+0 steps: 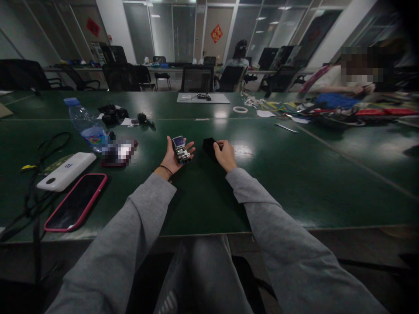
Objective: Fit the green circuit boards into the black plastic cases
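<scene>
A small circuit board with a screen [182, 150] lies across the upturned palm of my left hand [173, 158], whose fingers are partly spread under and beside it. To the right, my right hand [225, 153] has its thumb and fingers closed on the edge of a black case [209, 146] at the middle of the green table [203, 205]. A short gap separates the board from the case. What is inside the case cannot be made out.
On the left are a pink-rimmed phone [77, 203], a white power bank [67, 171], a bottle [87, 126] and black cords. Farther off lie a white tray [216, 99], a tape ring [240, 110] and cables [366, 112] near a seated person [330, 78].
</scene>
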Tool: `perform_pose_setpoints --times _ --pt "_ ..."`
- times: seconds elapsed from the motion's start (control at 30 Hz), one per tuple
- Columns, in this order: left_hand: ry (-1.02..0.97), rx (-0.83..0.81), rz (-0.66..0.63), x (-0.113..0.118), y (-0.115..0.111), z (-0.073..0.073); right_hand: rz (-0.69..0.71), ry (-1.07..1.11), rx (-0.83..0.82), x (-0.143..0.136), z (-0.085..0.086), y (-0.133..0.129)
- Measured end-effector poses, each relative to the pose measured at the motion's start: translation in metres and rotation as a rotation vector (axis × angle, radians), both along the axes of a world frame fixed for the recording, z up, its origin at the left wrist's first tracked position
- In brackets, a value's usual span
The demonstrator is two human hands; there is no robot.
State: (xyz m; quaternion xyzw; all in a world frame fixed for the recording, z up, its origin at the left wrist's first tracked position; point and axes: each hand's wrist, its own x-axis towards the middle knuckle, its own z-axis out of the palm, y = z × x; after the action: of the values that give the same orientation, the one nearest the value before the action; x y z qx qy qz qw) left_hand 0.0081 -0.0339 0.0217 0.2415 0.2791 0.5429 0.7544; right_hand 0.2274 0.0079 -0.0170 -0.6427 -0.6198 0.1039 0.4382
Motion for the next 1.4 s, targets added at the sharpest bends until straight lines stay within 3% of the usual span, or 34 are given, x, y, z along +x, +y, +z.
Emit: perform_pose_setpoints --times 0.27,0.57,0.73,0.93,1.17,1.4 --pt "0.150 0.005 0.113 -0.004 0.006 0.000 0.013 -0.010 0.019 -0.001 -0.001 -0.001" --pt "0.251 0.253 0.333 -0.003 0.013 -0.014 0.016 -0.059 -0.010 -0.004 0.001 -0.004" --pt "0.320 0.321 0.316 -0.006 0.013 -0.015 0.007 -0.014 0.059 -0.002 0.000 -0.001" --pt "0.576 0.406 0.218 -0.018 0.008 -0.006 -0.023 0.039 0.103 0.002 0.002 0.003" --pt "0.679 0.505 0.178 -0.035 0.009 -0.001 0.019 0.016 0.123 0.000 0.001 -0.001" --pt "0.755 0.480 0.183 -0.052 0.009 0.004 0.029 -0.010 0.082 -0.002 0.002 -0.003"
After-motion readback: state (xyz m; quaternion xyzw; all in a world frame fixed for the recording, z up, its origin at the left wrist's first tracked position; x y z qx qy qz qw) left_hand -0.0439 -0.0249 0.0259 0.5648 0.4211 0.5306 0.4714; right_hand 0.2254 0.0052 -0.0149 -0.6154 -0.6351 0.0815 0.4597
